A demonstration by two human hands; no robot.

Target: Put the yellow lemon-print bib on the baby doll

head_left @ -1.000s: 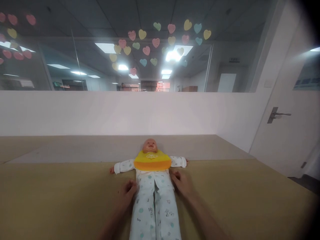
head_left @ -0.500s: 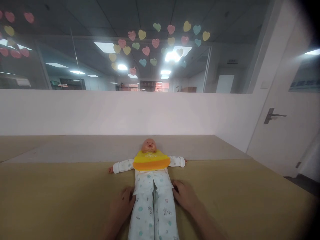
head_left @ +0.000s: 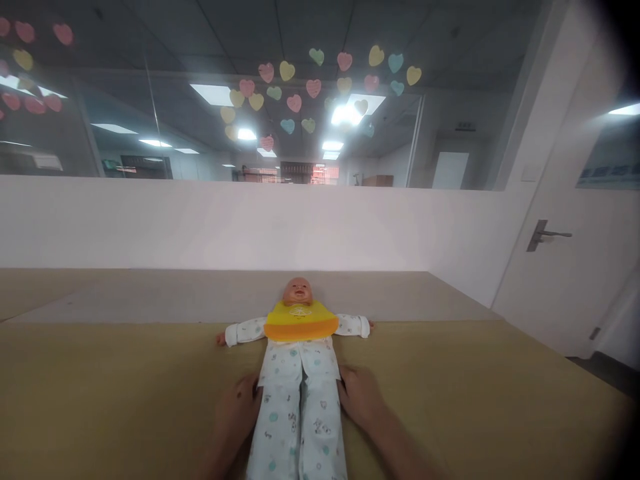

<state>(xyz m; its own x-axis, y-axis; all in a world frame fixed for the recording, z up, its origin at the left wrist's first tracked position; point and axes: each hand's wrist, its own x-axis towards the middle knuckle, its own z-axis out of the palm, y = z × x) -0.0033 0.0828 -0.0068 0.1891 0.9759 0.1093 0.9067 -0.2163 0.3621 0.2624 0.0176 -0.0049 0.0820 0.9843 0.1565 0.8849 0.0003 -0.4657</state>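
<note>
A baby doll [head_left: 299, 291] lies on its back with both arms spread out sideways. Around its neck is a yellow bib [head_left: 301, 317] with an orange lower pocket. It wears a white printed top [head_left: 285, 363] and matching trousers [head_left: 320, 427]; the feet are out of view. At the doll's left-of-view hip, my left hand [head_left: 237, 408] is closed on the side of the clothes, fingertips hidden at the cloth. My right hand [head_left: 364, 402] holds the opposite side at the same height, its fingers partly tucked under the doll's edge.
The doll rests on a wood-toned table [head_left: 475, 393] with a greyer strip [head_left: 175, 297] at the back. Behind it stands a white wall [head_left: 250, 223] below a window with heart-shaped notes [head_left: 313, 88]. A door with a lever handle [head_left: 547, 234] is at the right.
Both hands and the doll's hips and legs have shifted to the left. The head and arms have stayed nearly in place.
</note>
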